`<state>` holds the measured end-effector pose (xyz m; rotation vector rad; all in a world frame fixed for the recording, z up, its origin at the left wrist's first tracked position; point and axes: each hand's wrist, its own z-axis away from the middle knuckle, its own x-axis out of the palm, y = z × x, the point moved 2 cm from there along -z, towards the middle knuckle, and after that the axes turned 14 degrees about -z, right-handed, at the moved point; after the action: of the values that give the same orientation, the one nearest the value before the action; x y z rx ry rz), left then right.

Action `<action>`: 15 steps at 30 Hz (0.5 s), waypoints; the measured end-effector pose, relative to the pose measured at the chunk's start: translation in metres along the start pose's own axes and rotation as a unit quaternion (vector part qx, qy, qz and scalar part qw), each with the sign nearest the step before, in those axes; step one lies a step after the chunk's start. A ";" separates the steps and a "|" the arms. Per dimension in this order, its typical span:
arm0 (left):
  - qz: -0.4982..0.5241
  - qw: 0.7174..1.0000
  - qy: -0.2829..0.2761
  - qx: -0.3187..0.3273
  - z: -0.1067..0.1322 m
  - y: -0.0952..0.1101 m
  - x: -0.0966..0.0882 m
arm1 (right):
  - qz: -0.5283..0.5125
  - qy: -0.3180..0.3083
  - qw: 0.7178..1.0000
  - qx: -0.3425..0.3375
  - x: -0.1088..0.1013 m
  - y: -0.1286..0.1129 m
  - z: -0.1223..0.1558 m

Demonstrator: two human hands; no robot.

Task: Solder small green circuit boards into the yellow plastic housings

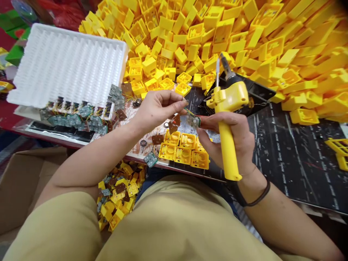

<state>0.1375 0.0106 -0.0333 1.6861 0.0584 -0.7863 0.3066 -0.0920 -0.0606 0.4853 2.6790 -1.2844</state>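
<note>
My left hand (163,108) is closed in a pinch on thin wires (188,110) above the work area. The wires run to a small green circuit board (193,120) with pale grey pads. My right hand (233,141) holds that board at its fingertips, and a yellow soldering gun (227,145) rests in the same hand, its metal tip pointing up and away. A brown circuit board (174,123) hangs just below my left fingers. Under both hands, several open yellow plastic cases (182,154) stand together in rows at the table edge.
A large heap of yellow cases (174,40) fills the back. On the left is a white foam tray (70,61) with wired circuit boards (73,121) along its front. Small round speakers (143,143) lie mid-table. Below the edge sits a pile of yellow parts (119,203) beside a cardboard box (24,181).
</note>
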 end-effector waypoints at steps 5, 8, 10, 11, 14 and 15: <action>-0.109 0.987 0.098 0.068 0.002 -0.025 -0.059 | -0.018 0.053 0.998 -0.022 -0.005 -0.003 -0.006; -0.328 0.919 0.155 0.151 0.007 -0.038 -0.076 | -0.038 0.041 0.998 -0.017 -0.006 -0.003 -0.004; -0.382 0.889 0.118 0.221 0.015 -0.035 -0.063 | -0.043 0.029 0.999 -0.010 -0.005 -0.004 -0.001; -0.364 0.894 0.083 0.249 0.020 -0.030 -0.052 | -0.044 0.021 0.999 -0.008 -0.004 -0.004 0.001; -0.227 0.939 0.035 0.255 0.031 -0.007 -0.016 | -0.048 0.000 0.999 -0.010 -0.001 -0.008 0.005; -0.172 0.955 0.030 0.239 0.032 -0.001 -0.007 | -0.047 -0.005 0.999 -0.014 0.000 -0.009 0.006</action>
<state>0.1169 -0.0145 -0.0323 2.1960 0.2242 -1.0698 0.3036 -0.1020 -0.0574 0.3522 2.7377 -1.2680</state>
